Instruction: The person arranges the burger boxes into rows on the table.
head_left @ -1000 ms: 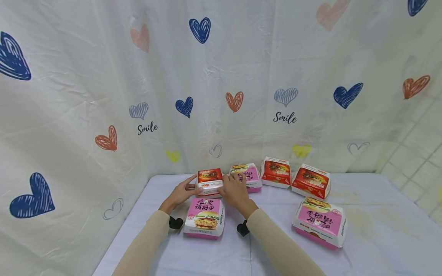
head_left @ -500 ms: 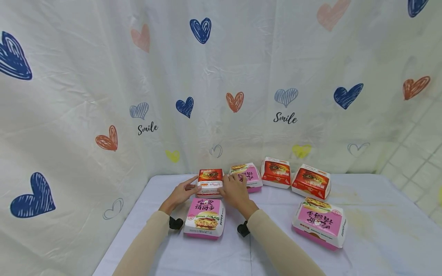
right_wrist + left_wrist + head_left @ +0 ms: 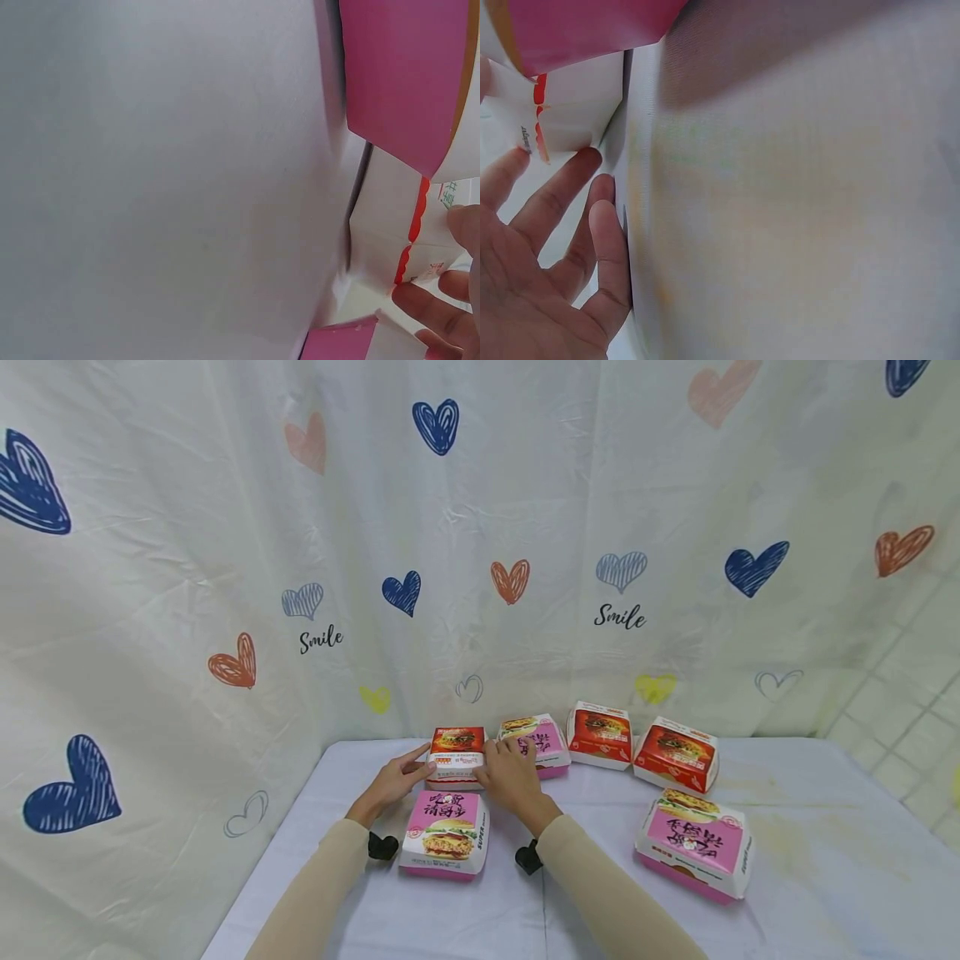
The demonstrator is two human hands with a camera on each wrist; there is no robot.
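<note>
At the back left of the table sits a red-and-white burger box (image 3: 456,763) with a burger picture on its lid. My left hand (image 3: 392,785) grips its left side, thumb near the front corner. My right hand (image 3: 516,778) holds the right side. In the left wrist view, fingertips of the left hand (image 3: 547,255) touch the box's pale side (image 3: 581,105). The right wrist view has the right fingers (image 3: 435,311) round a corner of it. A pink burger box (image 3: 446,833) lies just in front, between my forearms.
Right of my right hand stands another pink burger box (image 3: 542,748), partly behind the fingers. Two red burger boxes (image 3: 600,735) (image 3: 675,756) continue the back row. A third pink one (image 3: 693,843) lies nearer on the right. A heart-print curtain (image 3: 480,527) hangs behind the table (image 3: 570,893).
The held red-and-white burger box has turned slightly and shifted a little to the right, now squarer to the front. Both hands stay on it; the other boxes have not moved.
</note>
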